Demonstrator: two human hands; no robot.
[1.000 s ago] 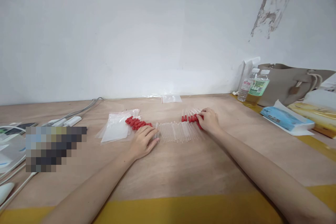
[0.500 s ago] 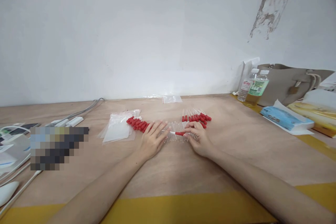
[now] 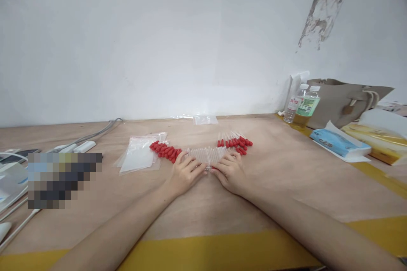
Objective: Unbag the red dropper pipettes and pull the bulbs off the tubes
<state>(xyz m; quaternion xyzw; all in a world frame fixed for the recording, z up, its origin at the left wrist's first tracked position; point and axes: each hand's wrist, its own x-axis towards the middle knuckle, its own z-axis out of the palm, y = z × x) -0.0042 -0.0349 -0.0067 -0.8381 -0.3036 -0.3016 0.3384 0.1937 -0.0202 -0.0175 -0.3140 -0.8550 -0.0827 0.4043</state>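
A row of thin clear tubes (image 3: 203, 154) lies side by side on the table between my hands. My left hand (image 3: 187, 171) curls over the row's left side, with its thumb and fingertips at a clear tube lying crosswise at the near edge. My right hand (image 3: 230, 171) pinches a red bulb (image 3: 214, 169) at that tube's right end; most of the bulb is hidden by the fingers. Loose red bulbs (image 3: 163, 150) are heaped beyond my left hand. Beyond the right hand lie several droppers (image 3: 235, 139), clear tubes with red bulbs on their near ends.
Clear plastic bags (image 3: 136, 154) are stacked on the left, and another bag (image 3: 206, 120) lies by the wall. Cables (image 3: 95, 134) and small devices occupy the far left. At right stand bottles (image 3: 307, 106), a grey handbag (image 3: 346, 101) and a blue tissue pack (image 3: 340, 142).
Both hands have drawn closer together and shifted toward the near edge of the tube row. The held tube and red bulb have moved nearer with them. The view has shifted slightly.
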